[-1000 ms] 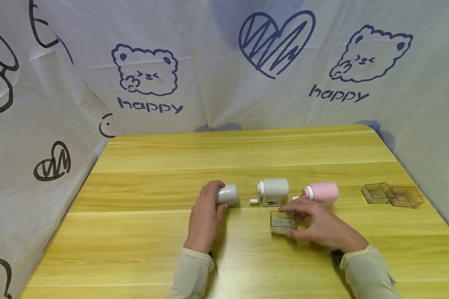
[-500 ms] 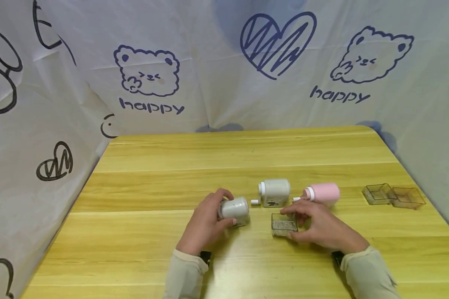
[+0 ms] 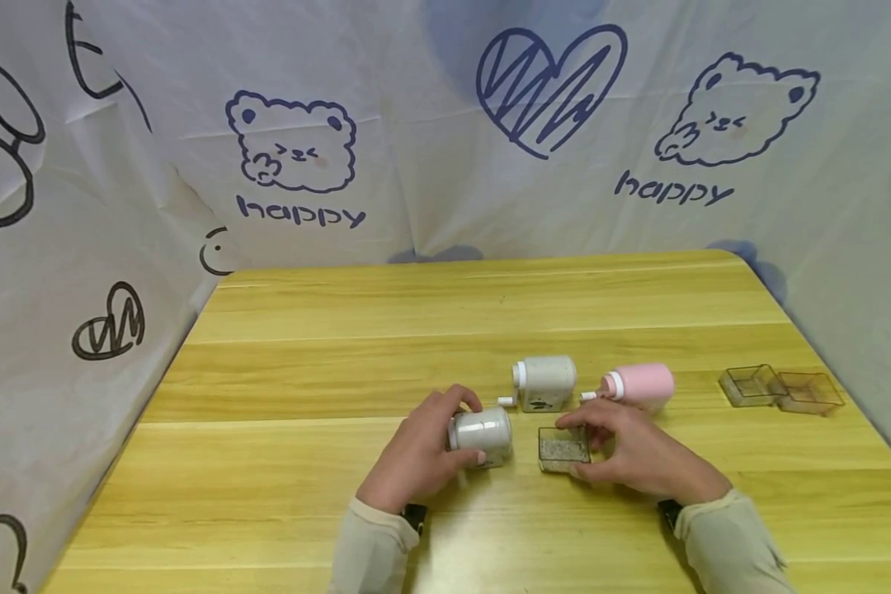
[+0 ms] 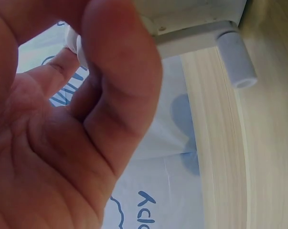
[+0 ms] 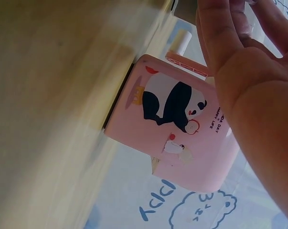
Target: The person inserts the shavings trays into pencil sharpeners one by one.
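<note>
In the head view my left hand [image 3: 426, 450] grips a pale grey hand-crank pencil sharpener [image 3: 483, 433], thumb along its near side and fingers over the far side. A grey crank handle [image 4: 237, 59] sticks out past the fingers in the left wrist view. To the right, my right hand [image 3: 627, 450] pinches a clear shavings drawer [image 3: 564, 450] between thumb and fingers at its right end. Greyish shavings lie inside this drawer. A short gap separates sharpener and drawer.
Behind the hands stand a second pale grey sharpener [image 3: 549, 384] and a pink one [image 3: 646, 384], its side printed with a panda [image 5: 175, 102]. Two more clear drawers, one smoky [image 3: 751, 386] and one brownish [image 3: 809, 393], lie at the right on the wooden table [image 3: 304, 363].
My left hand has carried the grey sharpener rightward and towards me, closer to the drawer. The right hand keeps its pinch on the drawer, almost unmoved.
</note>
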`<state>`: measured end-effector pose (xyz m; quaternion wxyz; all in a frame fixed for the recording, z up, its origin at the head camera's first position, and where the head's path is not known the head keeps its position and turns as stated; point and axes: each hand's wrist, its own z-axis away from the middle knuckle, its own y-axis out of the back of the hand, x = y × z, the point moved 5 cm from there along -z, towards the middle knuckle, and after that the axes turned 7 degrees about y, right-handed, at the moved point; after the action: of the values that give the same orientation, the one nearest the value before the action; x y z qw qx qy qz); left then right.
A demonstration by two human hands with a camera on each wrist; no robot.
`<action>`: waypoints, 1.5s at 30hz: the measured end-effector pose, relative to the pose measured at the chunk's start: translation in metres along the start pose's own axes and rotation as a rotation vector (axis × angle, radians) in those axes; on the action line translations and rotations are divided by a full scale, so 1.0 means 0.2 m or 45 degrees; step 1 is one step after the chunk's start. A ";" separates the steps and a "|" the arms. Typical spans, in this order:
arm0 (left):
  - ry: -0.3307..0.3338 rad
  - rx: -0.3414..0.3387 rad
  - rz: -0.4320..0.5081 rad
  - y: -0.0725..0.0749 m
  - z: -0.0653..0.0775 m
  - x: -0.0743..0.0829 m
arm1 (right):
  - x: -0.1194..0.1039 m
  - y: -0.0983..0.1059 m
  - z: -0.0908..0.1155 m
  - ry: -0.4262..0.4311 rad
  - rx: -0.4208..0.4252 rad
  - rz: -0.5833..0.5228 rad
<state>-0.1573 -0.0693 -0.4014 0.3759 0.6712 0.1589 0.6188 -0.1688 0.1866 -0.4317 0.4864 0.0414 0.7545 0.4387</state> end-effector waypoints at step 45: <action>0.057 -0.066 0.047 -0.01 -0.01 -0.01 | -0.01 -0.03 -0.02 0.040 -0.010 0.108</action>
<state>-0.1585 -0.0690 -0.4051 0.3780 0.6501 0.1390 0.6443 -0.1691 0.1796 -0.4330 0.4558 0.0645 0.7578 0.4624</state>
